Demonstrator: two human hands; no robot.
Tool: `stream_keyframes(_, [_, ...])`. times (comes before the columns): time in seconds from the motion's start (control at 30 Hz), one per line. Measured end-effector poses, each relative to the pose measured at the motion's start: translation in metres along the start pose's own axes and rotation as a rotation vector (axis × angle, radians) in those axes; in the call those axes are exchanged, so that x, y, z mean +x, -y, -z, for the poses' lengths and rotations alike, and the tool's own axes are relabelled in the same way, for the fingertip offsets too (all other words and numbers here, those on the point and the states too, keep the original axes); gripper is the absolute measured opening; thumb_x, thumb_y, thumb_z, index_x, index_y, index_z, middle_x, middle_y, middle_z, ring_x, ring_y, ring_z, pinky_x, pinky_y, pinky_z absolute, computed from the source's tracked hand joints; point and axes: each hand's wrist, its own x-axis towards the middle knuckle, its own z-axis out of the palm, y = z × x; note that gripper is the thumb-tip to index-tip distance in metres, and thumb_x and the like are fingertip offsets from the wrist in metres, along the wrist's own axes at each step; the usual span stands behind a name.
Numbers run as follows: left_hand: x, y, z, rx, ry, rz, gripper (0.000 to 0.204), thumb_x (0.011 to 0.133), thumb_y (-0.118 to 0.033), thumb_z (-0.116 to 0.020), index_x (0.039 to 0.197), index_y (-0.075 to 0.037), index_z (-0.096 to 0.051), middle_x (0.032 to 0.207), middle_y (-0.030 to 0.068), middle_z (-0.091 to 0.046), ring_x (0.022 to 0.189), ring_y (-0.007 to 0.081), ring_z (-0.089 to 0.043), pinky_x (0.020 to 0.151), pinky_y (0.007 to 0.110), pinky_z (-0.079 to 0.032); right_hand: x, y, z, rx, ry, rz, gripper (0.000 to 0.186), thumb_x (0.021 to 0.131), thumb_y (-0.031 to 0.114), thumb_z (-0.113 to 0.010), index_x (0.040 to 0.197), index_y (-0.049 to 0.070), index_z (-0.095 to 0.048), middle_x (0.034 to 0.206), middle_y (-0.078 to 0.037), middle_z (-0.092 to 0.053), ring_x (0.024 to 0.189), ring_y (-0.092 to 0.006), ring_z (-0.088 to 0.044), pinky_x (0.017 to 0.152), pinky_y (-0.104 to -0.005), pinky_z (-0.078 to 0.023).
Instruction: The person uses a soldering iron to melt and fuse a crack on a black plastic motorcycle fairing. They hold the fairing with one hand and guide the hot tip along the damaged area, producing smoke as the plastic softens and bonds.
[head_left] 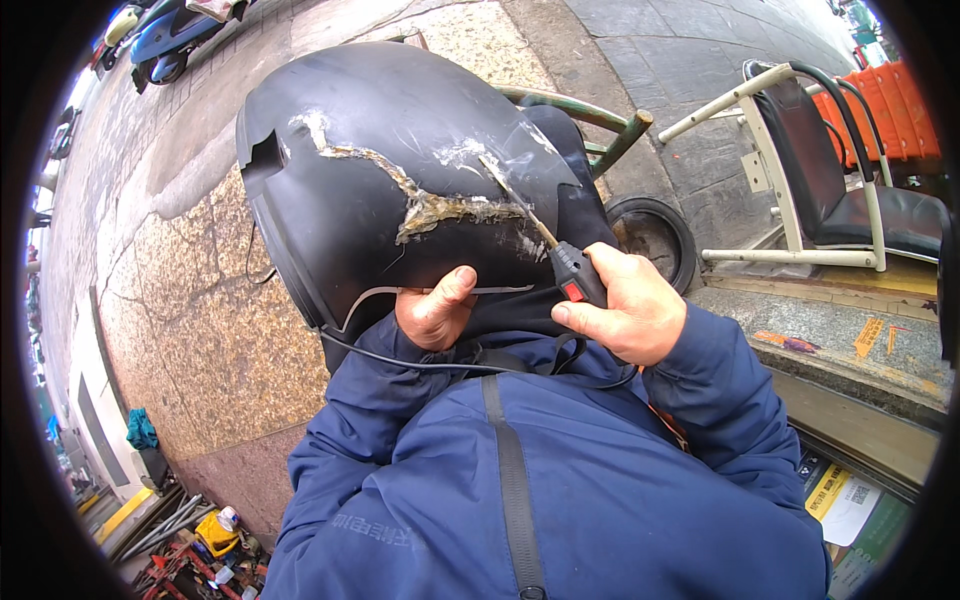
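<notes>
Across my lap rests a large curved black plastic panel (pixel 335 215), with a branching crack filled by rough yellowish-brown melted material (pixel 430 212). Whitish scuffs lie around the crack. My left hand (pixel 437 308) is closed on the panel's near edge, thumb on the outer face and its other fingers mostly hidden beneath. In my right hand (pixel 635 305) is a soldering iron (pixel 575 272) with a black handle, a red switch and a long metal shaft. Its shaft points up and left over the panel beside the crack's right end; whether the tip touches I cannot tell.
A black cable (pixel 420 366) runs across my front. Right of the panel are a black tyre (pixel 655 240) and a chair (pixel 850 190) with a pale metal frame. Behind the panel shows a green tubular frame (pixel 625 145). Tools and clutter (pixel 190 560) lie at lower left.
</notes>
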Motion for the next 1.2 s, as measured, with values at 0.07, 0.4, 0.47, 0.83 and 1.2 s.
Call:
stream_keyframes(0.07, [-0.0004, 0.0004, 0.0003, 0.028, -0.016, 0.001, 0.048, 0.095, -0.004, -0.06, 0.141, 0.002, -0.049, 0.136, 0.019, -0.059, 0.127, 0.0343, -0.057, 0.112, 0.05, -0.043, 0.0012, -0.0012, 0.0014, -0.018, -0.005, 0.006, 0.039, 0.083, 0.027, -0.081, 0.091, -0.003, -0.057, 0.075, -0.023, -0.065, 0.071, -0.0397, -0.067, 0.063, -0.0446, -0.051])
stream_keyframes(0.4, [-0.0007, 0.0035, 0.0053, 0.064, -0.04, -0.01, 0.054, 0.094, -0.005, -0.06, 0.145, -0.001, -0.046, 0.139, 0.0192, -0.057, 0.129, 0.0358, -0.056, 0.112, 0.053, -0.043, 0.0037, -0.0044, 0.0064, -0.085, -0.017, 0.016, 0.04, 0.084, 0.028, -0.08, 0.093, -0.003, -0.056, 0.076, -0.023, -0.063, 0.071, -0.038, -0.064, 0.065, -0.0444, -0.05])
stream_keyframes(0.47, [-0.0005, 0.003, 0.0046, 0.063, -0.033, -0.009, 0.054, 0.094, -0.006, -0.06, 0.145, -0.001, -0.045, 0.139, 0.0192, -0.057, 0.129, 0.0358, -0.056, 0.112, 0.053, -0.043, 0.0039, -0.003, 0.0073, -0.083, -0.005, 0.013, 0.04, 0.084, 0.027, -0.08, 0.093, -0.004, -0.056, 0.078, -0.026, -0.065, 0.074, -0.0422, -0.066, 0.066, -0.0461, -0.051])
stream_keyframes(0.83, [0.0, 0.0001, 0.0029, 0.083, -0.033, 0.006, 0.052, 0.092, -0.007, -0.062, 0.142, 0.0, -0.049, 0.136, 0.0192, -0.06, 0.125, 0.0362, -0.059, 0.109, 0.052, -0.046, 0.0016, 0.0019, 0.0084, -0.063, 0.043, 0.03, 0.04, 0.084, 0.029, -0.079, 0.092, -0.004, -0.057, 0.077, -0.025, -0.066, 0.073, -0.042, -0.066, 0.066, -0.0458, -0.051])
stream_keyframes(1.2, [0.0011, 0.0, -0.0012, 0.063, -0.02, -0.022, 0.052, 0.092, -0.006, -0.061, 0.142, 0.0, -0.048, 0.137, 0.0191, -0.059, 0.128, 0.0357, -0.057, 0.112, 0.052, -0.043, 0.0086, -0.0033, 0.0093, -0.092, -0.006, 0.026, 0.04, 0.084, 0.028, -0.08, 0.093, -0.004, -0.057, 0.08, -0.027, -0.066, 0.075, -0.0433, -0.067, 0.066, -0.0463, -0.051])
